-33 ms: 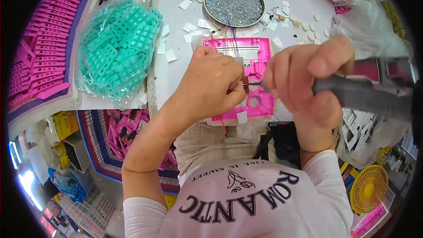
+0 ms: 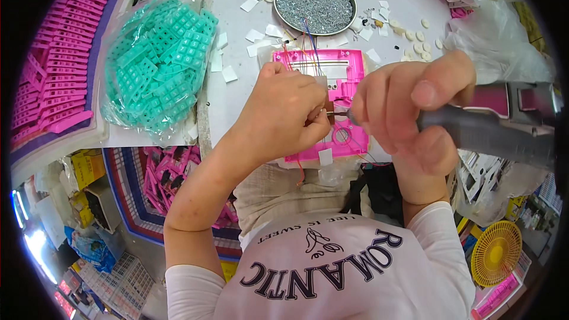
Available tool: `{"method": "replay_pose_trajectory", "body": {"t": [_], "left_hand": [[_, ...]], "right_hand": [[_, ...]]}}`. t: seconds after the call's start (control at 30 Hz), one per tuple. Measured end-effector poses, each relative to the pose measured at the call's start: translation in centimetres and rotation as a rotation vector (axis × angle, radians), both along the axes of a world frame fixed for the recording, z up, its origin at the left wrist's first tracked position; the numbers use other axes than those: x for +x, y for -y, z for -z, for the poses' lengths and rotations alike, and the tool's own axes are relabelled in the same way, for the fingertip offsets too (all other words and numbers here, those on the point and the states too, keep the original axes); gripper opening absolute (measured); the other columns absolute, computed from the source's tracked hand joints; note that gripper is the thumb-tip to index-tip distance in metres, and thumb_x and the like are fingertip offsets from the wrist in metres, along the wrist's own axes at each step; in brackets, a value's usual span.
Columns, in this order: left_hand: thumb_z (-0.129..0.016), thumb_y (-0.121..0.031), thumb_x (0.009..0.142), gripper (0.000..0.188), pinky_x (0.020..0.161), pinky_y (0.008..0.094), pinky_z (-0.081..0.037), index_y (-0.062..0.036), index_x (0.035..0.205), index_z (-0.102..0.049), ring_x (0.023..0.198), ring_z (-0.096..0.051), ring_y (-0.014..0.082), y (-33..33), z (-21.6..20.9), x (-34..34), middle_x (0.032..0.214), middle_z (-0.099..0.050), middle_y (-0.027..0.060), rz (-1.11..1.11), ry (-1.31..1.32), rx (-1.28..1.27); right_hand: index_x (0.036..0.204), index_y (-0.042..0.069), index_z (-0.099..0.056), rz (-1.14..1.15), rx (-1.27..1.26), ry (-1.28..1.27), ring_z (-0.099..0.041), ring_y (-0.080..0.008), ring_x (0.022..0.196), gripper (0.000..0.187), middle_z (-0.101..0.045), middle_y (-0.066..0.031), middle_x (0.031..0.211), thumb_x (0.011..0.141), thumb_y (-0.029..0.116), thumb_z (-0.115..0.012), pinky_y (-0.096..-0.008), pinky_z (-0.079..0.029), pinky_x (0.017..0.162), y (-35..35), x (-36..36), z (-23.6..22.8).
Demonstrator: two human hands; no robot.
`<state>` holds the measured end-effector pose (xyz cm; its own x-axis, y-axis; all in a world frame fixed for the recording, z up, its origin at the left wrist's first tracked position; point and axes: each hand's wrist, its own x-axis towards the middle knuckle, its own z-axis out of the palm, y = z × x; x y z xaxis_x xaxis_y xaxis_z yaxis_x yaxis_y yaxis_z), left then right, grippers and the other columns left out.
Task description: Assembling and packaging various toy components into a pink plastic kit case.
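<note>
In my right hand [image 2: 415,106] is a grey electric screwdriver [image 2: 492,127], held nearly level with its thin bit pointing left. The bit [image 2: 341,114] reaches the fingertips of my left hand [image 2: 290,106]. Those fingers are closed in a pinch beside a small brown piece [image 2: 330,109]; what they grip is mostly hidden. Beneath both hands lies a pink plastic housing [image 2: 352,62], its inside facing up, with thin coloured wires [image 2: 311,41] running across its top. My left hand covers much of the housing's left side.
A round dish of small screws [image 2: 314,3] stands beyond the housing. White squares [image 2: 249,5] and pale discs [image 2: 421,37] lie scattered around it. At left are a bag of turquoise keypads [image 2: 160,65] and stacked pink parts [image 2: 77,41]. A checked bag [image 2: 133,201] holds more pink pieces below.
Almost nothing differs. The screwdriver's rear end sits a touch lower, and my right hand has shifted very slightly left.
</note>
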<state>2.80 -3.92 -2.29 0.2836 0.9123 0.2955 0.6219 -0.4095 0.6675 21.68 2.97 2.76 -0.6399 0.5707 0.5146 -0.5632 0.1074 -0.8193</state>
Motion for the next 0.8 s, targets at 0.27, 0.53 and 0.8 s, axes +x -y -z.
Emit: {"method": "replay_pose_trajectory", "body": {"t": [0.27, 0.53, 0.8], "left_hand": [[-0.071, -0.012, 0.069, 0.013, 0.078, 0.0427, -0.040, -0.0098, 0.067, -0.059, 0.068, -0.060, 0.0261, 0.1, -0.1, -0.3, 0.067, -0.059, 0.0044, 0.059, 0.003, 0.001], [-0.070, -0.014, 0.071, 0.009, 0.082, 0.0429, -0.041, -0.0093, 0.067, -0.063, 0.073, -0.062, 0.0272, -0.4, -0.2, -0.2, 0.070, -0.061, 0.0061, 0.122, -0.130, -0.033], [-0.075, -0.014, 0.082, 0.013, 0.101, 0.0464, -0.040, -0.0078, 0.083, -0.063, 0.105, -0.066, 0.0225, 3.9, 1.4, -0.6, 0.103, -0.068, 0.0043, -0.111, -0.221, 0.078]], "right_hand": [[0.116, 0.014, -0.050, 0.070, 0.052, 0.052, -0.048, -0.0109, 0.051, 0.038, -0.047, 0.0048, 0.061, 0.096, 0.036, -0.074, -0.0300, -0.042, 0.054, 1.1, -1.9, -0.9], [0.118, 0.009, -0.051, 0.018, 0.039, 0.011, -0.046, -0.0110, 0.050, 0.034, -0.047, 0.0041, 0.060, 0.098, 0.028, -0.070, -0.0278, -0.038, 0.048, 0.3, -1.6, 1.5], [0.120, 0.006, -0.050, 0.092, 0.002, -0.032, -0.042, -0.0103, 0.052, 0.028, -0.045, 0.0006, 0.063, 0.098, 0.015, -0.065, -0.0287, -0.036, 0.050, -1.1, -2.5, 2.9]]}}
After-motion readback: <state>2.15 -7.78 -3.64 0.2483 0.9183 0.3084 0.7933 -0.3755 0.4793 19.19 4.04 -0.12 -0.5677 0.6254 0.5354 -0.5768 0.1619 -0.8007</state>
